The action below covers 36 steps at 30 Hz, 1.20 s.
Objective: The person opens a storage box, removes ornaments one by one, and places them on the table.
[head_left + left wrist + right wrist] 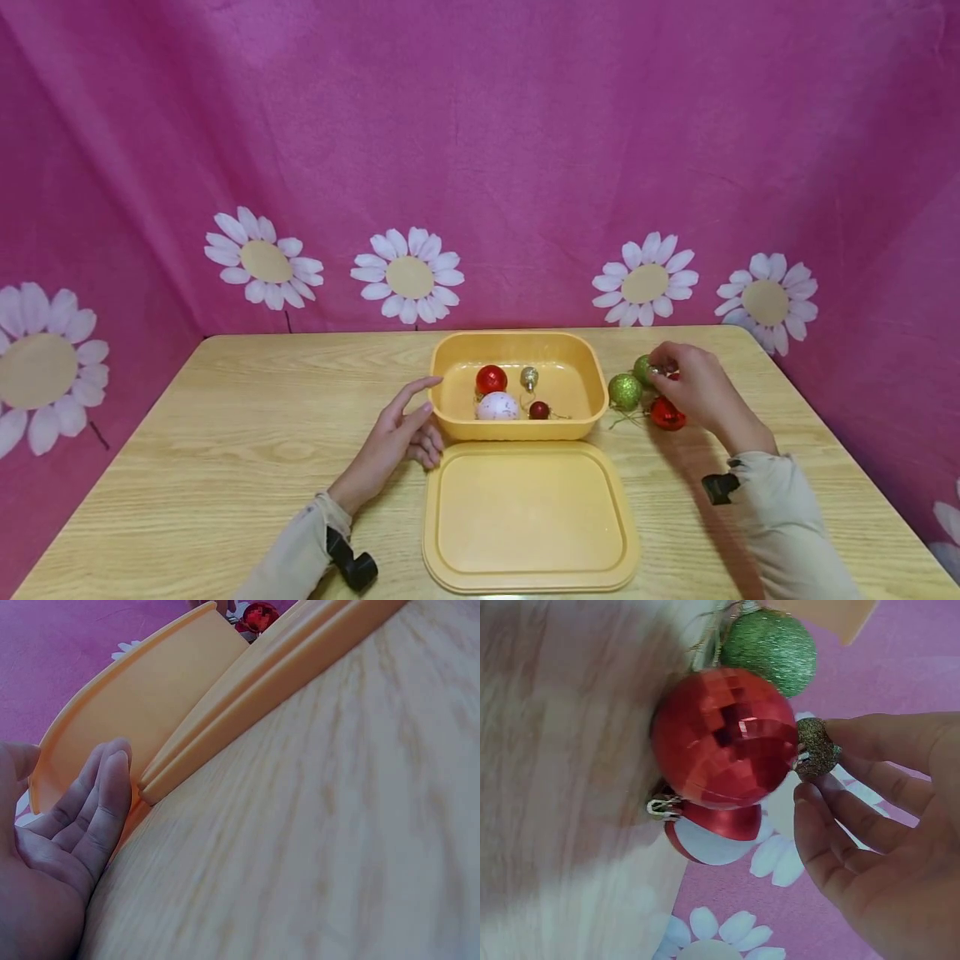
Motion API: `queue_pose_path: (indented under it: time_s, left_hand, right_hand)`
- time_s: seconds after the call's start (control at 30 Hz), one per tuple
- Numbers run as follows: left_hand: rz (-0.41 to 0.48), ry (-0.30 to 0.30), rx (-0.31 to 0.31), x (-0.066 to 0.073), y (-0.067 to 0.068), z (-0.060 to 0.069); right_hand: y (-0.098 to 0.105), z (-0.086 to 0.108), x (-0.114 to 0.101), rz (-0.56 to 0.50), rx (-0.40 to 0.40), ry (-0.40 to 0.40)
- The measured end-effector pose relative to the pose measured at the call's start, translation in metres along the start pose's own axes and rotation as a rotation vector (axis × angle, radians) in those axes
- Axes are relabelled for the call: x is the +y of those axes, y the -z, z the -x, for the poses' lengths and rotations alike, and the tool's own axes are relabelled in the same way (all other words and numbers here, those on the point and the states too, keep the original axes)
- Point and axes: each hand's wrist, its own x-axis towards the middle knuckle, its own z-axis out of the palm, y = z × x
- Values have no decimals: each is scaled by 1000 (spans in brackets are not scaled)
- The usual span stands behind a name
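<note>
At the pile right of the yellow box, my right hand (pixel 697 387) pinches a small green glitter bauble (pixel 819 748) between thumb and fingers. Close to it are another green glitter bauble (pixel 625 392), a shiny red faceted bauble (pixel 724 739) and a red-and-white bauble (pixel 716 836). My left hand (pixel 390 437) is by the left wall of the box (pixel 517 430), fingers loosely extended and holding nothing. Inside the box lie a red bauble (pixel 491 379), a white speckled bauble (pixel 497 406), a small gold bauble (pixel 529 377) and a small dark red one.
A yellow lid (pixel 531 517) lies flat on the wooden table (pixel 247 467), just in front of the box. Behind the table hangs a magenta cloth (pixel 480 150) printed with white daisies, continuing along both sides.
</note>
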Motion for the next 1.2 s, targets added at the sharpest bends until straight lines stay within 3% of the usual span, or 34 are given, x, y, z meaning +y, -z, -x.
queue_pose_path:
  time_s: [0.77, 1.2]
  left_hand:
    - [1, -12, -9, -2, 0, -1]
    - [-2, -12, -1, -1, 0, 0]
  right_hand:
    - [-5, 2, 6, -11, -56, -26]
    - [3, 3, -5, -93, 6, -2]
